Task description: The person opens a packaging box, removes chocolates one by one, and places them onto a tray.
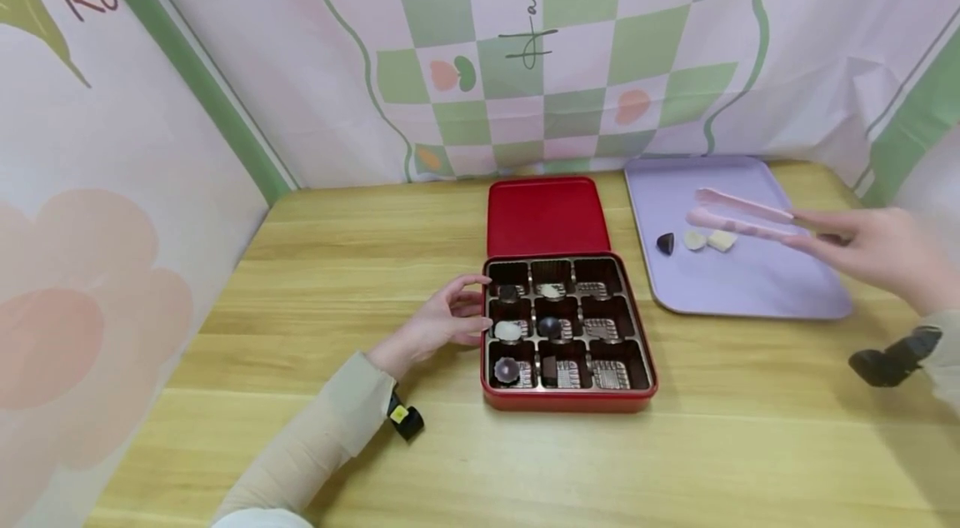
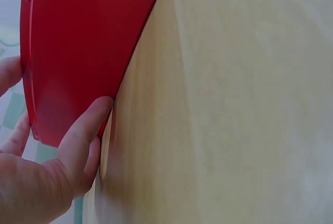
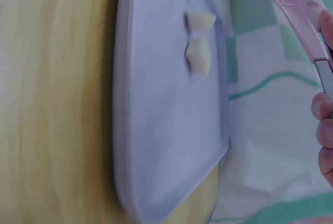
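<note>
Three chocolates (image 1: 694, 241) are lying in a row on the lilac tray (image 1: 750, 286), right of centre in the head view: one dark, two pale. The right hand (image 1: 881, 249) is gripping pink tongs (image 1: 738, 216), whose long axis is running leftward across the frame, tips parted and hovering just above the pale pieces. This hand is by far the nearer one. The left hand (image 1: 442, 324) is resting, fingers relaxed, against the left wall of the red chocolate box (image 1: 566, 403) at centre frame, six cells filled, its right-hand column showing no pieces.
</note>
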Demonstrator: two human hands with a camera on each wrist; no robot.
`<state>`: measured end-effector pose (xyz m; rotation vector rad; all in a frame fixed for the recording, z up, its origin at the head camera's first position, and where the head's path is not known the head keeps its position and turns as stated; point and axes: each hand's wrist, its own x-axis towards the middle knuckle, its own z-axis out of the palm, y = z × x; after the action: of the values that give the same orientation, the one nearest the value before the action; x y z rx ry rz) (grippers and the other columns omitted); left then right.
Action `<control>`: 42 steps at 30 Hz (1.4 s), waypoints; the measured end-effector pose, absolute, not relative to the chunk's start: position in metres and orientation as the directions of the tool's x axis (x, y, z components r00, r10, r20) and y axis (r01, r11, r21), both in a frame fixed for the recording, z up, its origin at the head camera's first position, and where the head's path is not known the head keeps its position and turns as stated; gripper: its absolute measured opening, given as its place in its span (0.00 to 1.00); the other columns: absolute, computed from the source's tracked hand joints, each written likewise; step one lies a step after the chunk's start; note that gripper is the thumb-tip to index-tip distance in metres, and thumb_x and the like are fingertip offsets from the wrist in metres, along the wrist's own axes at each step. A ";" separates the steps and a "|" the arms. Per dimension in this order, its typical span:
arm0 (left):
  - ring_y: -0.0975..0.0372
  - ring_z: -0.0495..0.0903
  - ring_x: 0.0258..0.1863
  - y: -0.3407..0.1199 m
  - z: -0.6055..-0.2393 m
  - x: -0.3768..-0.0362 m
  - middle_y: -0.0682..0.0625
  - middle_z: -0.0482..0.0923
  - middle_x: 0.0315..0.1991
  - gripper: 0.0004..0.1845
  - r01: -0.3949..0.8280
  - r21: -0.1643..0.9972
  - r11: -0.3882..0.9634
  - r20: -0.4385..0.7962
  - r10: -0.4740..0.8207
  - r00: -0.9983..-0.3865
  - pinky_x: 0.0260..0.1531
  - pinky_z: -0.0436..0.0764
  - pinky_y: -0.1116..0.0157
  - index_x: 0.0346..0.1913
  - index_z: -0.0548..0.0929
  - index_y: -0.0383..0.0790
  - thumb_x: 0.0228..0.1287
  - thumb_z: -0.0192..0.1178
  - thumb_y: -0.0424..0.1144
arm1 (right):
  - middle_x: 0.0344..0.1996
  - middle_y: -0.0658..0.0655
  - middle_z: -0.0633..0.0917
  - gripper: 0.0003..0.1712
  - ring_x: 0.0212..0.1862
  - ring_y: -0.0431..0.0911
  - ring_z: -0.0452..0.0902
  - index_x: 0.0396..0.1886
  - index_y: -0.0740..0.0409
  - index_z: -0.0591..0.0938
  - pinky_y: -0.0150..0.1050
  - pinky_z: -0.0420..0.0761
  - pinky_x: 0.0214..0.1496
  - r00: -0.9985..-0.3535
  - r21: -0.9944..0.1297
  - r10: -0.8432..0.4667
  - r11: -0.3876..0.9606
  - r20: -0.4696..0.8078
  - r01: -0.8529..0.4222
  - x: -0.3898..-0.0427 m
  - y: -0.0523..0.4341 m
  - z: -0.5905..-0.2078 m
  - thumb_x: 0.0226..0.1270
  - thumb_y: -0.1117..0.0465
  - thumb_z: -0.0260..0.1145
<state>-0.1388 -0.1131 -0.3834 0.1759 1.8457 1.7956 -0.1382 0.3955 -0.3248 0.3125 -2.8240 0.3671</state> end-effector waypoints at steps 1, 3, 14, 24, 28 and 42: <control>0.50 0.69 0.58 -0.113 -0.383 -0.139 0.35 0.62 0.64 0.33 -0.279 0.955 0.098 -0.292 0.460 -0.839 0.45 0.85 0.54 0.68 0.63 0.44 0.60 0.58 0.23 | 0.10 0.47 0.71 0.24 0.15 0.36 0.57 0.48 0.64 0.83 0.31 0.58 0.15 -0.932 -0.222 -0.191 0.938 0.309 -0.265 -0.139 0.392 -0.323 0.57 0.52 0.69; 0.50 0.69 0.58 -0.113 -0.383 -0.139 0.35 0.62 0.64 0.33 -0.278 0.956 0.095 -0.290 0.460 -0.839 0.45 0.85 0.54 0.68 0.63 0.44 0.60 0.58 0.23 | 0.11 0.45 0.72 0.23 0.16 0.34 0.57 0.46 0.64 0.84 0.29 0.58 0.15 -0.915 -0.231 -0.215 0.924 0.341 -0.303 -0.140 0.386 -0.321 0.55 0.54 0.71; 0.52 0.71 0.55 -0.114 -0.385 -0.139 0.36 0.63 0.63 0.33 -0.284 0.956 0.078 -0.287 0.465 -0.837 0.45 0.85 0.54 0.67 0.63 0.44 0.59 0.58 0.22 | 0.12 0.37 0.70 0.21 0.18 0.28 0.56 0.40 0.57 0.88 0.23 0.58 0.17 -0.743 -0.213 -0.396 0.790 0.540 -0.576 -0.148 0.347 -0.318 0.44 0.55 0.78; 0.52 0.71 0.55 -0.115 -0.386 -0.140 0.36 0.62 0.63 0.34 -0.278 0.956 0.094 -0.289 0.465 -0.837 0.44 0.85 0.55 0.67 0.63 0.45 0.60 0.58 0.22 | 0.14 0.37 0.73 0.39 0.20 0.25 0.56 0.38 0.55 0.88 0.23 0.57 0.16 -0.515 -0.076 -0.563 0.624 0.646 -0.778 -0.157 0.308 -0.313 0.58 0.26 0.51; 0.52 0.70 0.56 -0.115 -0.385 -0.141 0.37 0.62 0.63 0.34 -0.282 0.954 0.099 -0.295 0.460 -0.837 0.45 0.85 0.55 0.67 0.63 0.46 0.60 0.58 0.22 | 0.15 0.39 0.76 0.37 0.20 0.25 0.57 0.40 0.54 0.88 0.22 0.59 0.16 -0.494 -0.084 -0.601 0.578 0.629 -0.812 -0.157 0.292 -0.311 0.59 0.28 0.53; 0.52 0.69 0.57 -0.115 -0.384 -0.141 0.38 0.63 0.63 0.33 -0.288 0.952 0.104 -0.303 0.455 -0.837 0.44 0.85 0.54 0.67 0.64 0.46 0.59 0.58 0.22 | 0.16 0.40 0.74 0.36 0.19 0.28 0.56 0.40 0.54 0.88 0.26 0.59 0.16 -0.458 0.050 -0.743 0.547 0.488 -0.836 -0.157 0.243 -0.308 0.65 0.30 0.49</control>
<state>-0.1409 -0.1147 -0.3839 0.1624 1.8476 1.7887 -0.1569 0.2431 -0.3078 1.2784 -2.3286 0.2714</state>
